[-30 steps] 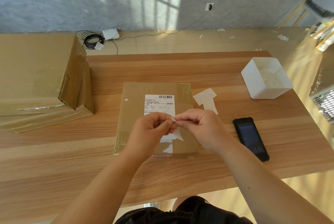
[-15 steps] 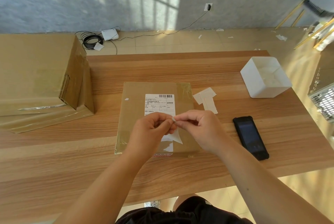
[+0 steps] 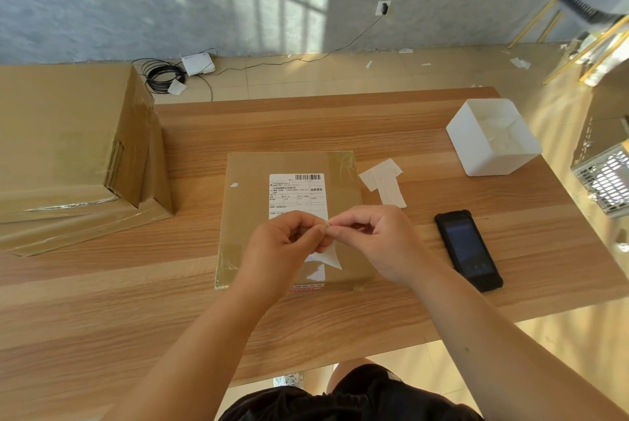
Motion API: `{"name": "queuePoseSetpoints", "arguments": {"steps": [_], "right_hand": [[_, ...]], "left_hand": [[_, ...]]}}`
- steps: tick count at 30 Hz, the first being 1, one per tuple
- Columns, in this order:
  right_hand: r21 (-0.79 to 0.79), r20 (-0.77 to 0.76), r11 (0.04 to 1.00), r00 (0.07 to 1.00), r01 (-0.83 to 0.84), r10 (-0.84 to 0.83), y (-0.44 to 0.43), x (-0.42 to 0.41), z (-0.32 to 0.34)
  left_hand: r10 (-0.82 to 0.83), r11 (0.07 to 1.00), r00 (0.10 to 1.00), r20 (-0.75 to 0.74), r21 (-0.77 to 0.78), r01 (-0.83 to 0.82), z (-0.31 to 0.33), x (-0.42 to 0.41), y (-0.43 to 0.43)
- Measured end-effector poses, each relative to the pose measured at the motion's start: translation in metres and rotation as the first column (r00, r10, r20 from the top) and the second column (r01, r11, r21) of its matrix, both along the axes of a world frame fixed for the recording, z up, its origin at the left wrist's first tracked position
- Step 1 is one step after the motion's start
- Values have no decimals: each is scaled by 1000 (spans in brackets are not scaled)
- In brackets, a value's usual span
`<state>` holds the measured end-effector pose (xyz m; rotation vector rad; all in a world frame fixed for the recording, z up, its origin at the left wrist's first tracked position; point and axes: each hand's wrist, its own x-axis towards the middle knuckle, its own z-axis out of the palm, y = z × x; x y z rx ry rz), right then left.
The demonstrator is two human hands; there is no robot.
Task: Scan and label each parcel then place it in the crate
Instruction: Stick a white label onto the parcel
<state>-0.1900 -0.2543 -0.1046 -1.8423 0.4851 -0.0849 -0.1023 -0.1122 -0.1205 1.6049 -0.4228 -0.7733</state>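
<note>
- Parcel [image 3: 252, 216]: lying flat mid-table [image 3: 340, 311], printed shipping label [image 3: 296, 192] facing up, directly beneath both hands.
- Left hand [image 3: 282, 247] and right hand [image 3: 381, 243]: fingers curled, fingertips pinching top corner of one small white sticker [image 3: 328, 255], lifted just above parcel.
- Judged mid-labelling: sticker apparently being peeled, not yet pressed down.
- Scan probably done, going by scanner [image 3: 468, 250] set aside at right, untouched; cannot confirm.
- Left to do: sticking label on, moving parcel into crate [image 3: 609, 179] beyond table's right edge; stack of cardboard parcels [image 3: 68, 148] waiting at left.
</note>
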Motion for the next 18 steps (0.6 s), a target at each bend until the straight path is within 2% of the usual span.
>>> {"name": "queuePoseSetpoints", "arguments": {"steps": [4,8,13,18], "right_hand": [[41,-19,999,1000,3,-3,1,0,2],[200,-32,966,987,162,-159,5,1,-2],[394,-126,795,884,460,-449,-5,-4,-3],[477,-211,555,702,681,-680,-34,-20,-8]], "left_hand": [[-8,1000,1000,-10,-13,8,0,-1,2],[34,999,997,-67,-28,-35,0,-2,-2],[140,989,978,-155,-13,-144,-2,-2,-7],[220,975,960,-171,32,-218,-5,-2,-20]]}}
